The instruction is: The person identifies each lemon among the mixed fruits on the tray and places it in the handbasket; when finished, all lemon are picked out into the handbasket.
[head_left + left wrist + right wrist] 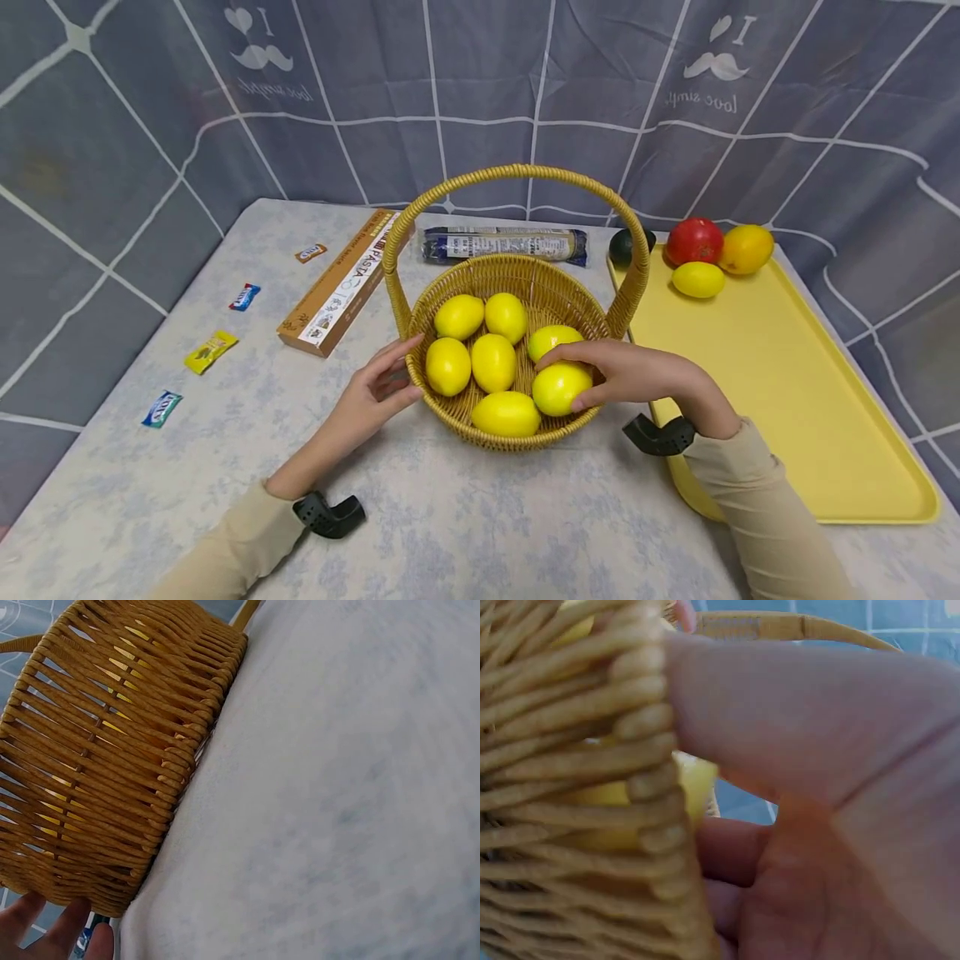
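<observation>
A round wicker basket point(517, 442) with a tall arched handle holds several yellow lemons point(494, 363). My right hand point(637, 371) reaches over its right rim and grips a lemon point(561, 388) at the front right, thumb on the near side and fingers over the top. In the right wrist view the basket's woven wall point(577, 825) hides much of that lemon. At the left rim, my left hand point(375, 392) touches the outside of the basket with extended fingers. Its fingertips point(71, 919) rest against the weave in the left wrist view.
A yellow tray point(787, 400) at right bears a red fruit point(694, 242), an orange-yellow fruit point(747, 249), a lemon point(698, 280) and a dark green fruit point(626, 248) at its corner. Behind the basket lies a noodle packet point(504, 245); left are a pasta box point(345, 287) and small candies point(211, 352).
</observation>
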Demonstrator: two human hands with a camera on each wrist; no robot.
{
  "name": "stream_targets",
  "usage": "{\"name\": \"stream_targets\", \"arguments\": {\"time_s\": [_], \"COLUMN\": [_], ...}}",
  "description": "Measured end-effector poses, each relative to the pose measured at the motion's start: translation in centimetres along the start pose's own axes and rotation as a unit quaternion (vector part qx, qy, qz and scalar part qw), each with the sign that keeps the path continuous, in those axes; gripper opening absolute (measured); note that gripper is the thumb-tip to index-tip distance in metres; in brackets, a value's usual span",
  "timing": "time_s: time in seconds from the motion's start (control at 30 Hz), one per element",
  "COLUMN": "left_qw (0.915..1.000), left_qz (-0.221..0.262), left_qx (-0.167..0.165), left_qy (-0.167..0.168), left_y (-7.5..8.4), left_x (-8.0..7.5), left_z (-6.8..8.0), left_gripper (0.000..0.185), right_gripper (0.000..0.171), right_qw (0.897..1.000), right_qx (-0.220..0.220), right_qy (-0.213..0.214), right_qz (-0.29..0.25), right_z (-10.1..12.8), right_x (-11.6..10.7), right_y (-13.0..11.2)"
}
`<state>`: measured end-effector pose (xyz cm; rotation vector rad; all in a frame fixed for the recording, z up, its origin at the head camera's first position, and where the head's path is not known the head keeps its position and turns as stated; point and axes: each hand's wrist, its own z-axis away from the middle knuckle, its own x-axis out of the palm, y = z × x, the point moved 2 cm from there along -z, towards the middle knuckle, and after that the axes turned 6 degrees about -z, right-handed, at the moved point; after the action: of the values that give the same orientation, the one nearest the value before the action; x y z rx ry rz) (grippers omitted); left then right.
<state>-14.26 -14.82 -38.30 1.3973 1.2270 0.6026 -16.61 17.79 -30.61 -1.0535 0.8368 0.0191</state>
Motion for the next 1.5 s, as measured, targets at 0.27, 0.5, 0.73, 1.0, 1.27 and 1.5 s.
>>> {"name": "stream_targets", "arguments": {"time_s": [0.27, 0.5, 0.73, 1.0, 1.27, 1.5], "left_qw": [1.0000, 0.9998, 0.9998, 1.0000, 1.0000, 1.0000], "left_qz": [-0.006, -0.012, -0.010, 0.002, 0.001, 0.003], "left_qx": [0.001, -0.005, -0.006, -0.004, -0.001, 0.002], "left_qy": [0.005, 0.012, 0.018, 0.005, 0.007, 0.000], "left_y": [0.2, 0.1, 0.1, -0.2, -0.2, 0.0], "left_x": [-0.2, -0.3, -0.5, 0.0, 0.1, 0.0], "left_z": [0.1, 0.4, 0.6, 0.5, 0.4, 0.1], "left_gripper": [0.058, 0.058, 0.058, 0.058, 0.058, 0.058], "right_gripper": [0.040, 0.040, 0.033, 0.038, 0.050, 0.054], "right_qw": [0.998, 0.994, 0.895, 0.847, 0.914, 0.938], "right_qx": [-0.024, -0.106, -0.143, 0.127, 0.128, 0.148], "right_qy": [0.009, 0.040, 0.299, 0.467, 0.384, 0.309], "right_qz": [0.057, -0.014, -0.299, -0.219, -0.026, -0.054], "right_z": [-1.1, 4.7, 9.6, 9.0, 7.8, 9.6], "right_x": [0.2, -3.6, -10.3, -11.0, -9.3, -6.5], "right_y": [-0.4, -1.6, 5.6, 15.5, 16.2, 13.8]}}
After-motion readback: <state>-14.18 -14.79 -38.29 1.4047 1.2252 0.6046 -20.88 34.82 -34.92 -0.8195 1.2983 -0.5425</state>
